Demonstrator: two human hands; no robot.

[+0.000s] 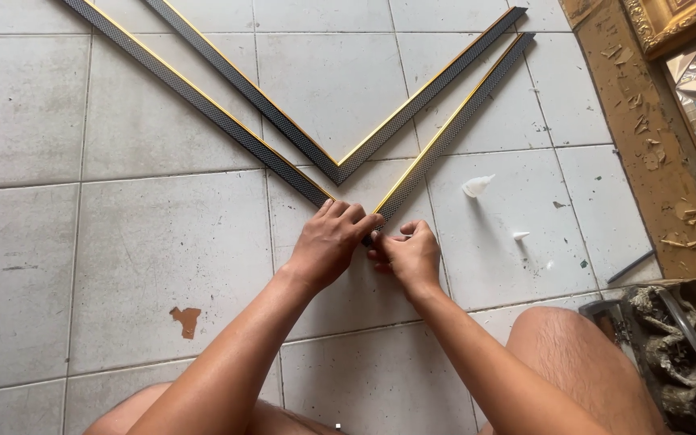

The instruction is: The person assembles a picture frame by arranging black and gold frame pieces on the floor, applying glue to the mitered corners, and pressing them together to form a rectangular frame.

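Left hand: the left hand [330,242] lay palm down, fingers curled together and pressed onto the corner where two frame strips met — clamped on the near joint.
Right hand: the right hand [410,254] sat just beside the left one, touching it, fingers bent and pinched on the same corner from the right; what lay under the fingertips was hidden.
Near strips: the left strip [203,105] ran away from the left hand up and to the left; the right strip [453,129] ran away from the right hand up and to the right — both dark with a gold inner edge, flat on the floor.
Far corner: a joined corner [338,169] of the same moulding lay just beyond the knuckles, its point towards the hands, nested inside the near strips and apart from them.
Tube: a small white tube [477,186] lay to the right of the right hand, a little beyond it.
Cap: a white cap [519,236] lay near, right of the right hand.
Floor: pale tiled floor [147,242], chipped in places.
Debris: a pile of scraps [674,354] sat well to the right, nearer the person than the hands.
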